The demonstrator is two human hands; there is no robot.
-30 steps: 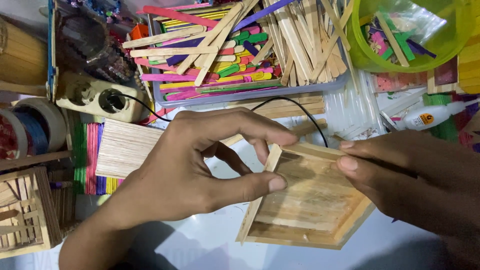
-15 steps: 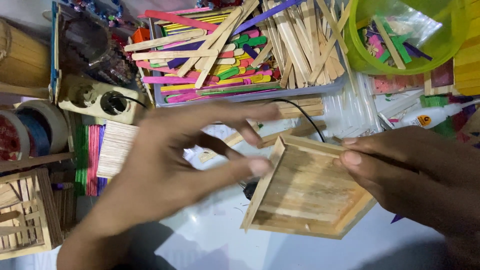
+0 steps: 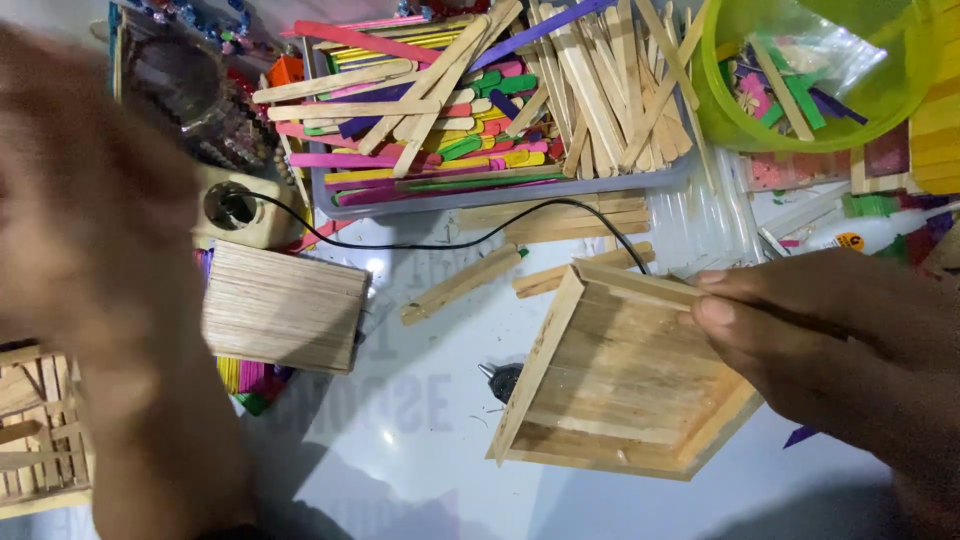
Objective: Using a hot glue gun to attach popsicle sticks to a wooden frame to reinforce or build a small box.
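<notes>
A shallow stick tray point(image 3: 625, 375) is held tilted above the white table point(image 3: 420, 470) by the right hand point(image 3: 840, 340), whose fingers are clamped on the tray's right rim, thumb inside the wall and the rest hidden behind it. The left hand point(image 3: 95, 220) is seen only as a blur, well left of the tray; whether it is spread or closed cannot be told, and nothing is seen in it. Left of the tray a flat stick panel point(image 3: 283, 305) lies on the table, and between panel and tray a short glued stick bundle point(image 3: 462, 284) rests loose. Beyond the tray a grey bin point(image 3: 500, 195) is heaped with plain and coloured sticks, and a black cord point(image 3: 440, 243) runs from a socket block point(image 3: 240, 210) toward the tray's far corner. A glue bottle point(image 3: 860, 235) lies just beyond the right hand. For clean work, the tray is best gripped by its walls alone, kept level, and kept clear of the cord, since a glued joint of this kind is judged likely to give under twisting.
</notes>
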